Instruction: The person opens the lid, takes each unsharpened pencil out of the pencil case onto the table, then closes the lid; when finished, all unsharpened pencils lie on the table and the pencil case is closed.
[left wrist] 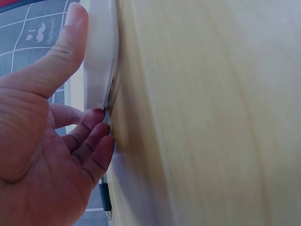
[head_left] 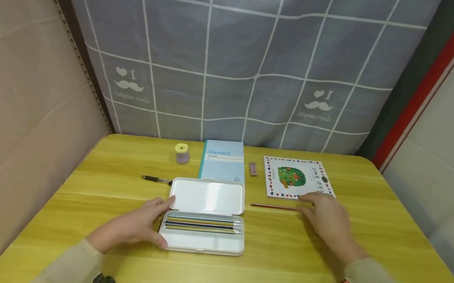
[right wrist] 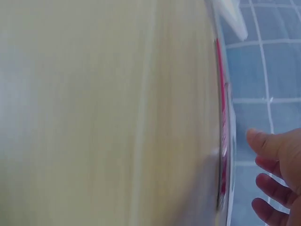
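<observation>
A white pencil case (head_left: pixel 202 240) lies unfolded on the table, its lid (head_left: pixel 207 196) laid back. Several pencils (head_left: pixel 201 224) rest in its rear compartment. My left hand (head_left: pixel 138 225) grips the case's left end, thumb at the front corner and fingers round by the hinge; the left wrist view shows the thumb along the case's side (left wrist: pixel 99 56). My right hand (head_left: pixel 326 217) hovers over the right end of a dark red pencil (head_left: pixel 273 206). In the right wrist view, a gap shows between those loosely bent fingers (right wrist: pixel 273 186) and the red pencil (right wrist: pixel 221 70).
Behind the case lies a light blue notebook (head_left: pixel 222 160), partly under the lid. A black pen (head_left: pixel 156 179) and a yellow-topped spool (head_left: pixel 182 153) are to its left. An eraser (head_left: pixel 253 169) and a white picture booklet (head_left: pixel 271 177) lie to the right.
</observation>
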Demonstrator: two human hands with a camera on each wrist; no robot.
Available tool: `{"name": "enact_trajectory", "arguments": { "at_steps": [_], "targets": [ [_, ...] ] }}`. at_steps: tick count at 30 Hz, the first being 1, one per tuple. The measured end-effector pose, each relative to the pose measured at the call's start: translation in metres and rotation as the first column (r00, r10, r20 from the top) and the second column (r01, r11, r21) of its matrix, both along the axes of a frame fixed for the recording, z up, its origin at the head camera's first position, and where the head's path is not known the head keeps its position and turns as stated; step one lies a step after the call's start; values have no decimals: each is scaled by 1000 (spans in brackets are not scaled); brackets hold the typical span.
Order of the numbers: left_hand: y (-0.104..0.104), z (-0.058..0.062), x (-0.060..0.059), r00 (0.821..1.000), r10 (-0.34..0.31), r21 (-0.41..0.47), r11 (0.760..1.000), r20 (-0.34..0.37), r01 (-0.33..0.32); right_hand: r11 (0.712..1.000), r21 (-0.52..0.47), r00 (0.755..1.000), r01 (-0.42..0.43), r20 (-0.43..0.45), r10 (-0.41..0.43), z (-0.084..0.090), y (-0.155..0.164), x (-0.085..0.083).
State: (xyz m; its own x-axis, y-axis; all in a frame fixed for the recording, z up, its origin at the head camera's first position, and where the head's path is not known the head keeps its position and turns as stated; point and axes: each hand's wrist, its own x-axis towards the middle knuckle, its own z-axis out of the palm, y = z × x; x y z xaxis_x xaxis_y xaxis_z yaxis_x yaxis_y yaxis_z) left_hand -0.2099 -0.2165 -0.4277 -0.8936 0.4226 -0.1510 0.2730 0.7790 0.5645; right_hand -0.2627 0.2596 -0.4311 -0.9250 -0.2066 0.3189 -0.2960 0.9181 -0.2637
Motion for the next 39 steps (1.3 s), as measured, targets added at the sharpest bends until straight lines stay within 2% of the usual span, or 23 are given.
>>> {"name": "enact_trajectory", "arguments": {
  "at_steps": [4, 12, 23, 27, 31, 39],
  "targets": [
    [-1, 1, 0, 1000, 15, -16, 1000, -3, -15, 996, -70, 998, -54, -42, 51, 3, -19, 4],
    [0, 1, -1, 1000, -5, -11, 1000, -3, 5, 978, -161, 991, -130, -4, 131, 4, -59, 10],
    [-1, -5, -2, 1000, -19, 13, 1000, -12, 19, 905, -275, 938, -325, 33, 346, -9, -112, 25],
    [-1, -5, -2, 1000, -15, 20, 1000, -9, 15, 885, -268, 912, -381, 48, 407, -14, -123, 28],
    [-1, -6, -1, 1000, -10, 24, 1000, -7, 11, 881, -231, 895, -413, 75, 439, -18, -129, 29],
    [-1, -8, -2, 1000, -7, 24, 1000, -8, 7, 876, -126, 878, -466, 60, 475, -20, -136, 30]
  ]
}}
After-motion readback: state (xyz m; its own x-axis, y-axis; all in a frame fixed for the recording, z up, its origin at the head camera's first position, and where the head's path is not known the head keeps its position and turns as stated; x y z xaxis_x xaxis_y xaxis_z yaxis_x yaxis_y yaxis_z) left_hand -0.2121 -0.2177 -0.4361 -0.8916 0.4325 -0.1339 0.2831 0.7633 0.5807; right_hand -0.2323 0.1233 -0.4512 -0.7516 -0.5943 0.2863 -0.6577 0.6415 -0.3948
